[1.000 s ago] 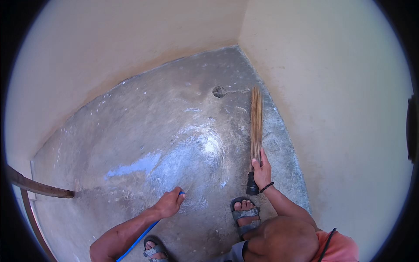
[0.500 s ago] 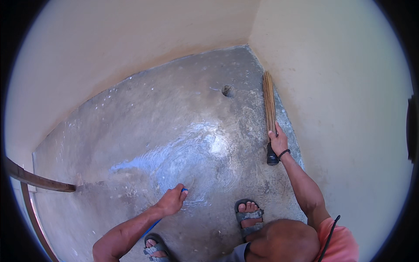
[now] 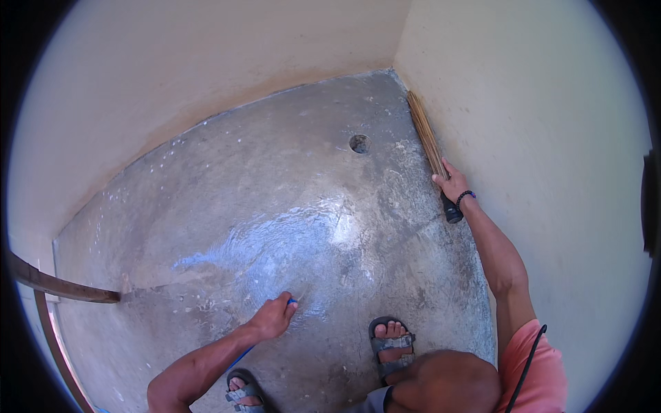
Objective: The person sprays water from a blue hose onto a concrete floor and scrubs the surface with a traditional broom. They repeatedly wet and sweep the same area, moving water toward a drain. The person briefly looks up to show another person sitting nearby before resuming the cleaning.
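Observation:
My right hand (image 3: 452, 184) grips a stick broom (image 3: 427, 134) low on its bundle of thin brown sticks, just above the black handle end. The bristle tips point away toward the far right corner, along the foot of the right wall. My left hand (image 3: 274, 316) is closed around a thin blue hose (image 3: 240, 357), whose end shows at the fingers over the wet floor. A sheet of rippling water (image 3: 275, 237) spreads ahead of this hand on the grey concrete floor (image 3: 186, 206).
A round drain hole (image 3: 359, 143) lies in the floor near the far corner. Beige walls (image 3: 537, 124) rise at the far side and right. A wooden bar (image 3: 69, 284) juts in from the left. My sandalled feet (image 3: 394, 346) stand close below.
My right hand has moved the broom farther away and right, its tips now tilted left against the wall's foot. The left hand with the hose stays nearly in place.

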`<control>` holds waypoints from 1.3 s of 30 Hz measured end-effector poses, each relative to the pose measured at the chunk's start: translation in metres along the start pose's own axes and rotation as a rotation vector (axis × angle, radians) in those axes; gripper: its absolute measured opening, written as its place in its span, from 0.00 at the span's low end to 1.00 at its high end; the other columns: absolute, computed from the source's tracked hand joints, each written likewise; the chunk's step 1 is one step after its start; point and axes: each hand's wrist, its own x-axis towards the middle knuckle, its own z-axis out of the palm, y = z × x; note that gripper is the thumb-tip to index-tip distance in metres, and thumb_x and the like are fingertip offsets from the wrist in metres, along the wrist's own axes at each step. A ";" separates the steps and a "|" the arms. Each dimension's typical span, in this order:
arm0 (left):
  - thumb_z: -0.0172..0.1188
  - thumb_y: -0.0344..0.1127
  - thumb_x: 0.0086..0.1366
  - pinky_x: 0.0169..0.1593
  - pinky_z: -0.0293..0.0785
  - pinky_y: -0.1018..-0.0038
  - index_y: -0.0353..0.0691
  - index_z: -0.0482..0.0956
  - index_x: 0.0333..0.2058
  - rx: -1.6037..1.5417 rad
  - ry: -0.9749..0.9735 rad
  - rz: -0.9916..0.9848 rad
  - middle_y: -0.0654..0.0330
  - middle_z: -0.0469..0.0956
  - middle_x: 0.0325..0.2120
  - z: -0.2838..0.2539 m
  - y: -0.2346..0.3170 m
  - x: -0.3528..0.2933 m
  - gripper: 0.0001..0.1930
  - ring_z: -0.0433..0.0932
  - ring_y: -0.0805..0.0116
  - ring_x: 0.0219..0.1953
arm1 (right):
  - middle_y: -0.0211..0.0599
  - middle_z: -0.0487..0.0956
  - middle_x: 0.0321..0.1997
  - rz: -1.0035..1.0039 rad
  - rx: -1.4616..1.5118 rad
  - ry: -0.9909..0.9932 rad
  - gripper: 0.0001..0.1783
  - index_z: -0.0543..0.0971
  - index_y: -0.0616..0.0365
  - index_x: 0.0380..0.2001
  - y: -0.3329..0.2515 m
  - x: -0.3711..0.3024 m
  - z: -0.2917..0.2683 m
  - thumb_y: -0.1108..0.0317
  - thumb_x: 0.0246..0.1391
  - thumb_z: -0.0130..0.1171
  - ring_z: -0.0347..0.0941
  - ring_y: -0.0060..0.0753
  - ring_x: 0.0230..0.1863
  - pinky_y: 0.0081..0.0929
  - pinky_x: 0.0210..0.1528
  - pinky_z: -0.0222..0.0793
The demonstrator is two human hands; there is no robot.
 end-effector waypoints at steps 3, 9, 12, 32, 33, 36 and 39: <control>0.45 0.44 0.71 0.44 0.69 0.50 0.33 0.67 0.45 -0.006 0.040 -0.025 0.36 0.77 0.32 -0.002 -0.002 0.001 0.17 0.75 0.35 0.40 | 0.55 0.71 0.60 -0.024 -0.017 -0.176 0.41 0.62 0.50 0.66 0.002 0.015 0.017 0.61 0.48 0.64 0.70 0.47 0.60 0.31 0.63 0.61; 0.46 0.43 0.71 0.42 0.70 0.50 0.33 0.68 0.45 -0.074 0.139 -0.041 0.37 0.77 0.32 0.000 -0.024 -0.002 0.17 0.75 0.35 0.40 | 0.52 0.72 0.60 -0.122 0.115 -0.372 0.41 0.62 0.52 0.65 -0.022 -0.061 -0.022 0.64 0.47 0.64 0.70 0.43 0.60 0.31 0.62 0.62; 0.46 0.43 0.70 0.42 0.70 0.50 0.33 0.68 0.45 -0.073 0.152 -0.040 0.37 0.77 0.32 0.001 -0.026 0.003 0.17 0.76 0.35 0.40 | 0.52 0.73 0.59 -0.152 0.106 -0.179 0.39 0.63 0.55 0.65 -0.014 -0.046 -0.017 0.64 0.48 0.64 0.71 0.44 0.59 0.31 0.61 0.63; 0.46 0.44 0.70 0.45 0.70 0.52 0.34 0.67 0.47 -0.078 0.126 -0.063 0.37 0.77 0.33 0.004 -0.032 0.018 0.18 0.75 0.36 0.41 | 0.58 0.74 0.54 -0.076 -0.086 0.037 0.39 0.62 0.52 0.65 -0.042 0.071 -0.013 0.62 0.49 0.63 0.73 0.57 0.53 0.36 0.59 0.66; 0.46 0.44 0.70 0.44 0.70 0.52 0.34 0.67 0.47 -0.082 0.126 -0.066 0.37 0.77 0.33 0.004 -0.031 0.018 0.18 0.75 0.36 0.41 | 0.58 0.74 0.55 -0.032 -0.137 -0.004 0.39 0.62 0.52 0.65 -0.045 0.091 -0.009 0.62 0.49 0.63 0.72 0.56 0.55 0.35 0.60 0.65; 0.46 0.44 0.70 0.44 0.70 0.52 0.34 0.66 0.46 -0.104 0.118 -0.088 0.37 0.77 0.33 0.008 -0.029 0.019 0.17 0.75 0.36 0.40 | 0.58 0.73 0.57 -0.017 -0.175 -0.094 0.39 0.63 0.53 0.65 -0.039 0.123 0.017 0.62 0.49 0.63 0.70 0.52 0.59 0.32 0.62 0.62; 0.46 0.43 0.70 0.42 0.70 0.52 0.33 0.66 0.46 -0.126 0.128 -0.070 0.37 0.76 0.32 0.013 -0.024 0.022 0.17 0.76 0.36 0.39 | 0.56 0.70 0.61 -0.188 -0.028 -0.167 0.40 0.62 0.54 0.65 -0.004 0.111 0.049 0.62 0.48 0.63 0.67 0.48 0.62 0.31 0.64 0.60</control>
